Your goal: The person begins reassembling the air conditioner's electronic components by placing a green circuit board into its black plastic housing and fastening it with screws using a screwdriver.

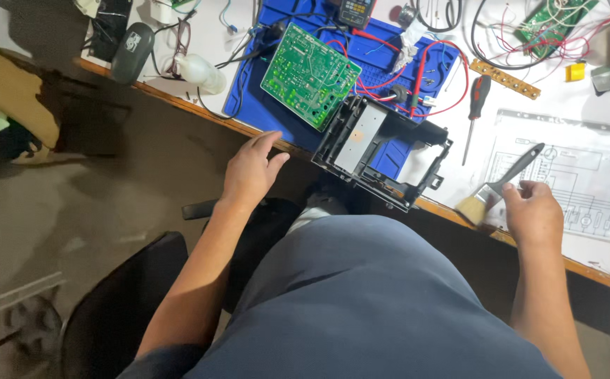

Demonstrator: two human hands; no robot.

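My right hand (535, 210) holds the paintbrush (496, 187), fingers closed on its handle, bristles pointing to 8 o'clock over the table edge (178, 104). My left hand (250, 172) is open and holds nothing, near the black plastic frame (382, 151) at its 3 o'clock. The green circuit board (310, 74) lies at 1 o'clock.

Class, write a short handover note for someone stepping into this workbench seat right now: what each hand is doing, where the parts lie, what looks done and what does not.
Left hand: open, empty, fingers at the bench edge beside the blue mat.
Right hand: closed on the paintbrush, bristles at the bench edge, lying over the wiring diagram sheet.
Parts: green circuit board lies loose on the mat, tilted; black plastic housing sits just in front of it, overhanging the bench edge. A red-handled screwdriver lies right of the mat.
Done: board is out of the housing.
Left: board and housing are still apart; red wires remain spread across the mat.
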